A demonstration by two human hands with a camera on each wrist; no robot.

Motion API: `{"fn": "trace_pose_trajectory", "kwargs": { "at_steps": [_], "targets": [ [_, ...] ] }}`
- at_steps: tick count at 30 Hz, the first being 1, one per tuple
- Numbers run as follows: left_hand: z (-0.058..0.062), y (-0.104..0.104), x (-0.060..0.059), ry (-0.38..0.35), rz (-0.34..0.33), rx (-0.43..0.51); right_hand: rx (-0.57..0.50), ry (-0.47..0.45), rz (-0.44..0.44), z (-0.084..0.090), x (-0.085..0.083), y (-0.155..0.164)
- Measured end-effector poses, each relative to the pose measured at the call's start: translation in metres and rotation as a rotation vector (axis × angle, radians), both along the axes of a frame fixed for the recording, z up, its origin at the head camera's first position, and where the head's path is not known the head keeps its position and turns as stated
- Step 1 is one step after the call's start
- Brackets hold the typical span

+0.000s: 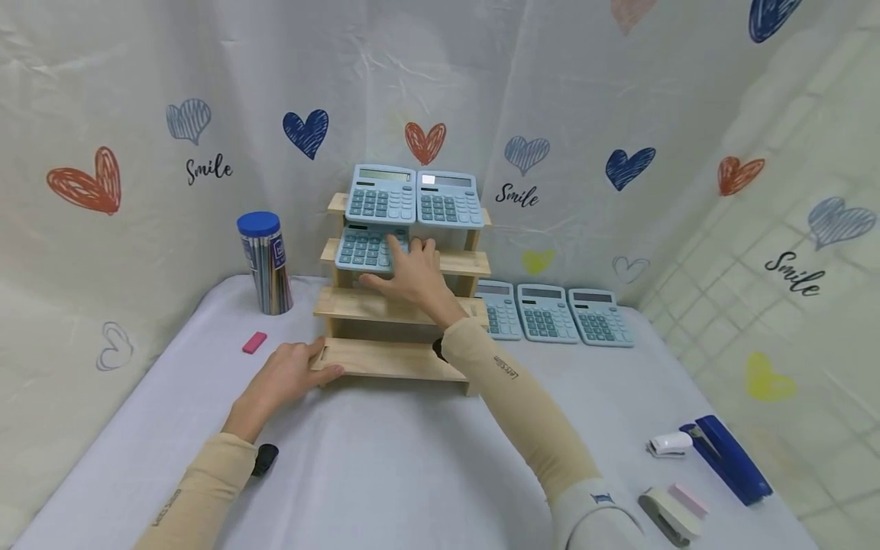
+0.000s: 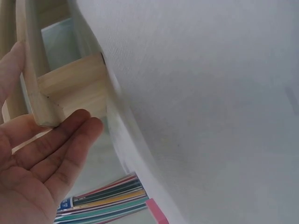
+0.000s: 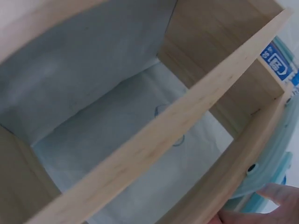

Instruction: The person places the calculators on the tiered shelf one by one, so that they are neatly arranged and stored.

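Observation:
A stepped wooden shelf (image 1: 399, 305) stands mid-table. Two light-blue calculators (image 1: 412, 195) lean side by side on its top step. My right hand (image 1: 409, 271) grips a third calculator (image 1: 364, 248) on the second step, fingers on its keys and thumb at its lower edge. The right wrist view shows that calculator's underside (image 3: 273, 172) behind the shelf boards (image 3: 163, 135), with my fingertips (image 3: 280, 193) on it. My left hand (image 1: 292, 374) rests on the bottom step's left corner. Its straight fingers (image 2: 65, 144) lie against the wood (image 2: 70, 88).
Three more calculators (image 1: 550, 313) lie in a row right of the shelf. A blue-lidded tube of pencils (image 1: 264, 263) and a pink eraser (image 1: 254, 342) sit on the left. Staplers (image 1: 725, 458) lie at the front right. A heart-printed curtain closes off the back and sides.

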State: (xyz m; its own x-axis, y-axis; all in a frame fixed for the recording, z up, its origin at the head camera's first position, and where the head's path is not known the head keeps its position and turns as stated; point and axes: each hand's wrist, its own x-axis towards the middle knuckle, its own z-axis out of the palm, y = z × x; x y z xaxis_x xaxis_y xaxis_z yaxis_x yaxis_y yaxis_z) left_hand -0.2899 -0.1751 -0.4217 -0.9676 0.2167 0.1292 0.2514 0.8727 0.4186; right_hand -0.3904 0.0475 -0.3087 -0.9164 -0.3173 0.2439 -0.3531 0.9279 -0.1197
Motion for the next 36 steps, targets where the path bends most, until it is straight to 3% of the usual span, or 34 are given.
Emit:
{"fn": "trace_pose_trajectory", "kwargs": {
  "at_steps": [7,13,18,21,24,30,36],
  "targets": [
    [0.001,-0.003,0.001,-0.016,0.015,-0.005,-0.066,0.011,0.038,-0.010,0.019,0.035],
    [0.001,-0.004,0.001,-0.033,0.027,-0.001,-0.143,0.019,0.008,-0.020,0.021,0.089],
    [0.000,-0.005,0.001,-0.044,0.028,0.008,-0.220,-0.003,-0.080,-0.035,0.010,0.143],
    [-0.001,-0.005,0.002,-0.048,0.031,0.011,-0.238,-0.081,-0.151,-0.048,0.000,0.168],
    [0.000,-0.006,0.002,-0.042,0.032,0.014,-0.190,-0.183,-0.205,-0.065,-0.012,0.185],
    [0.000,-0.004,0.002,-0.043,0.023,0.026,-0.030,-0.335,-0.239,-0.102,-0.036,0.193],
    [0.000,0.001,0.001,-0.056,0.019,0.036,-0.017,-0.416,-0.300,-0.109,-0.047,0.182]
  ]
}}
